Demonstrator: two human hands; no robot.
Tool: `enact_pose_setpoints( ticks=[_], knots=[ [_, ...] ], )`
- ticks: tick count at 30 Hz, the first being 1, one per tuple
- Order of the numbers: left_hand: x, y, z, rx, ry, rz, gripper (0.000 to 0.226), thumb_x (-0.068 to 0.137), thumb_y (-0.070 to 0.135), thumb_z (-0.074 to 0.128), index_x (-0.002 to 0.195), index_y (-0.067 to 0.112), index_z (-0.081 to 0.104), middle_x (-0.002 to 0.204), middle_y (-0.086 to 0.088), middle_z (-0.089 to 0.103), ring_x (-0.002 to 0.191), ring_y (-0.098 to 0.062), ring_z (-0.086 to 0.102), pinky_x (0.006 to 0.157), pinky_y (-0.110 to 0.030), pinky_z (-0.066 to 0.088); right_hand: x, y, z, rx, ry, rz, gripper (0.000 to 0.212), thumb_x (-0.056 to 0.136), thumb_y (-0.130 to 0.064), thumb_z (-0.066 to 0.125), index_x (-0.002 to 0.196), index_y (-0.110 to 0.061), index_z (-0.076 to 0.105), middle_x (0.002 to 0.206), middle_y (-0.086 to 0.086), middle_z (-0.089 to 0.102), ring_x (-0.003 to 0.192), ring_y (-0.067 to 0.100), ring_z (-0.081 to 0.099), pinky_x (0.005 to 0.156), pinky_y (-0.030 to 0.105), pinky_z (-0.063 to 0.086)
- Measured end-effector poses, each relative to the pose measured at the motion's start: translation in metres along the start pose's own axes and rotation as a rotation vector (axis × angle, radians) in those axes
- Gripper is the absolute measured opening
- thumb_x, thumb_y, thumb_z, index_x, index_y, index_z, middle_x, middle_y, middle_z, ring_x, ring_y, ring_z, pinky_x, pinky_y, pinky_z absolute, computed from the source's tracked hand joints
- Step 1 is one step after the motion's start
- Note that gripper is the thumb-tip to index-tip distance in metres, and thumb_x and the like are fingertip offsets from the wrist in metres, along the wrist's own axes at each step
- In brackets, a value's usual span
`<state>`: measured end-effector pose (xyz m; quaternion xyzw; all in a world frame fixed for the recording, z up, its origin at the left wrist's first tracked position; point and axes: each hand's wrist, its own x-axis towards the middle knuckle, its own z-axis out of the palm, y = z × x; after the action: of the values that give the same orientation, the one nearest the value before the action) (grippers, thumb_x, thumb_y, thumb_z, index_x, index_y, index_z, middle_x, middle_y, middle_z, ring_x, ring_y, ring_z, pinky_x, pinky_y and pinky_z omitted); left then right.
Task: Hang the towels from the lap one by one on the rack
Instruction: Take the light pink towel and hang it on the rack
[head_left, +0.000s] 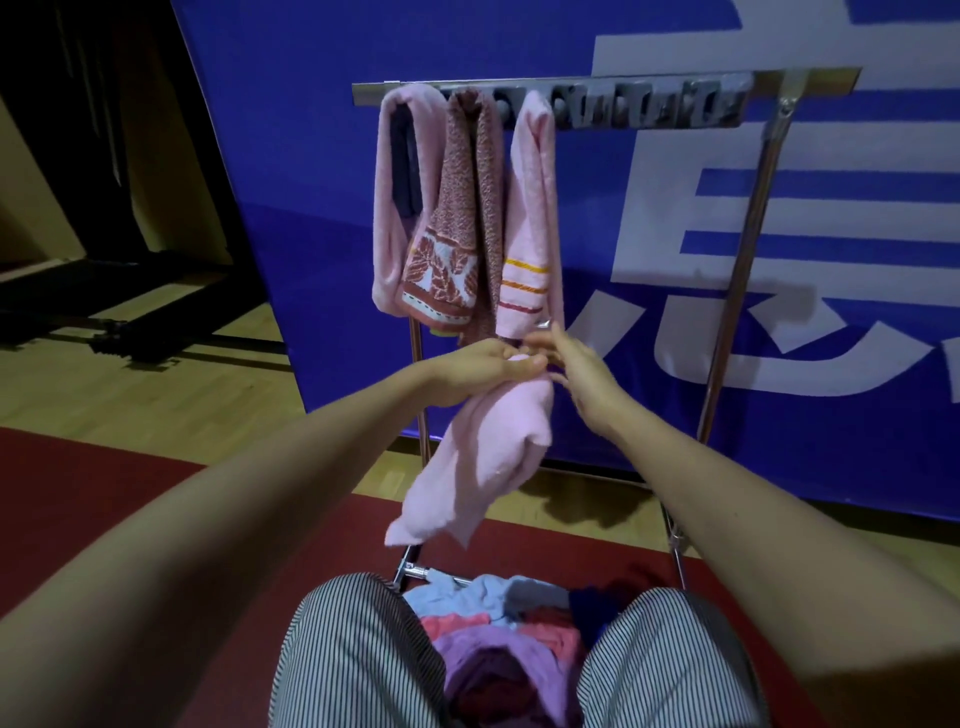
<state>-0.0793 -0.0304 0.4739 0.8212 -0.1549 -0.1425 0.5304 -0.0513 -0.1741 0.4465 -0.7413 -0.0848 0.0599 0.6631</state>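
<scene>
Pink towel (483, 457) dangles from gripping left hand (480, 366), right hand (579, 371) alongside.

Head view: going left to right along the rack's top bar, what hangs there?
Plain pink terry towel, red-brown leaf-patterned towel, pink towel with orange and red stripes, then the grey hook strip.

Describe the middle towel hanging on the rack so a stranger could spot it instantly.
In front of the blue banner stands a metal rack, with three towels hanging at the left end of its top bar. The middle towel is the one wanted: speckled reddish-brown with a leaf-patterned border, while the left towel and right towel are pink.
</scene>
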Motion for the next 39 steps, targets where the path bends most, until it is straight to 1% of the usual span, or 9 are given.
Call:
enact_pose_setpoints(
  ticks=[3, 6, 10, 15, 19, 22, 26, 30, 39],
  knots=[
    [0.002, 0.017, -0.005, -0.056, -0.044, -0.024, 0.027, 0.099, 0.023, 0.042, 0.090, 0.008, 0.063, 0.081, -0.002, 0.069, 0.069, -0.006, 0.067, 0.062, -0.017, 0.053, -0.002, -0.006, 0.016, 0.207, -0.133, 0.046, 0.064, 0.088, -0.063, 0.041, 0.127, -0.014, 0.054, 0.129, 0.011, 0.059, 0.116, 0.019, 0.056, 0.107, 0.035, 0.041],
    [0.001, 0.022, -0.020, -0.084, -0.044, -0.045, 0.031, 0.098, 0.023, 0.043, 0.084, 0.004, 0.063, 0.068, 0.001, 0.071, 0.062, -0.007, 0.067, 0.057, -0.018, 0.053, -0.001, 0.002, 0.009, 0.357, 0.214, -0.153, 0.080, 0.086, -0.060, 0.047, 0.136, 0.001, 0.038, 0.141, 0.007, 0.046, 0.124, 0.017, 0.049, 0.114, 0.031, 0.031],
    [0.000, 0.017, -0.033, -0.173, -0.018, -0.022, 0.026, 0.093, 0.024, 0.051, 0.083, 0.004, 0.064, 0.068, 0.001, 0.072, 0.062, -0.007, 0.066, 0.058, -0.019, 0.053, -0.005, 0.002, 0.002, 0.450, -0.188, 0.241, 0.052, 0.087, -0.042, 0.056, 0.123, -0.005, 0.056, 0.125, 0.017, 0.059, 0.118, 0.027, 0.054, 0.110, 0.040, 0.036],
    [0.008, -0.025, -0.030, -0.337, -0.082, -0.027, 0.058, 0.076, 0.054, 0.061, 0.114, 0.009, 0.062, 0.105, -0.003, 0.070, 0.100, -0.017, 0.065, 0.082, -0.028, 0.054, 0.022, -0.018, -0.001, 0.505, -0.209, 0.120, 0.078, 0.073, -0.049, 0.069, 0.125, 0.006, 0.051, 0.116, 0.021, 0.055, 0.111, 0.030, 0.053, 0.112, 0.048, 0.032],
    [0.019, -0.029, -0.019, -0.476, 0.149, -0.009, 0.039, 0.096, 0.027, 0.048, 0.123, -0.001, 0.055, 0.105, -0.006, 0.066, 0.094, -0.014, 0.062, 0.082, -0.028, 0.053, 0.039, -0.032, -0.011, 0.489, -0.227, 0.017, 0.081, 0.062, -0.046, 0.081, 0.123, 0.001, 0.054, 0.121, 0.023, 0.056, 0.113, 0.034, 0.055, 0.107, 0.051, 0.037],
    [0.028, 0.002, -0.024, -0.599, 0.265, 0.057, 0.041, 0.099, 0.033, 0.041, 0.123, 0.003, 0.055, 0.109, -0.010, 0.061, 0.103, -0.022, 0.056, 0.098, -0.043, 0.044, 0.047, -0.046, -0.025, 0.530, -0.243, -0.053, 0.098, 0.049, -0.049, 0.087, 0.124, 0.004, 0.053, 0.125, 0.026, 0.057, 0.117, 0.033, 0.056, 0.104, 0.045, 0.043],
    [0.042, 0.042, -0.040, -0.782, 0.288, 0.115, 0.055, 0.097, 0.045, 0.039, 0.128, 0.002, 0.049, 0.110, -0.017, 0.060, 0.101, -0.027, 0.057, 0.093, -0.039, 0.046, 0.055, -0.075, -0.035, 0.442, -0.074, -0.085, 0.048, 0.089, -0.043, 0.055, 0.118, -0.006, 0.057, 0.122, 0.020, 0.062, 0.104, 0.024, 0.064, 0.087, 0.034, 0.052],
    [0.065, 0.073, -0.056, -0.811, 0.357, 0.164, 0.069, 0.084, 0.051, 0.059, 0.127, -0.002, 0.053, 0.129, -0.022, 0.055, 0.120, -0.032, 0.053, 0.111, -0.045, 0.034, 0.066, -0.111, -0.039, 0.298, 0.037, -0.124, 0.029, 0.094, -0.044, 0.045, 0.092, -0.021, 0.062, 0.098, 0.003, 0.069, 0.084, 0.012, 0.066, 0.074, 0.028, 0.054],
    [0.119, 0.123, -0.099, -0.508, 0.694, 0.230, 0.041, 0.096, 0.041, 0.043, 0.096, 0.008, 0.067, 0.083, -0.005, 0.070, 0.074, -0.007, 0.067, 0.068, -0.019, 0.055, 0.113, -0.180, -0.043, 0.180, 0.133, -0.237, 0.031, 0.097, -0.044, 0.038, 0.099, -0.020, 0.058, 0.113, 0.007, 0.065, 0.100, 0.018, 0.060, 0.093, 0.034, 0.048]
  ],
)
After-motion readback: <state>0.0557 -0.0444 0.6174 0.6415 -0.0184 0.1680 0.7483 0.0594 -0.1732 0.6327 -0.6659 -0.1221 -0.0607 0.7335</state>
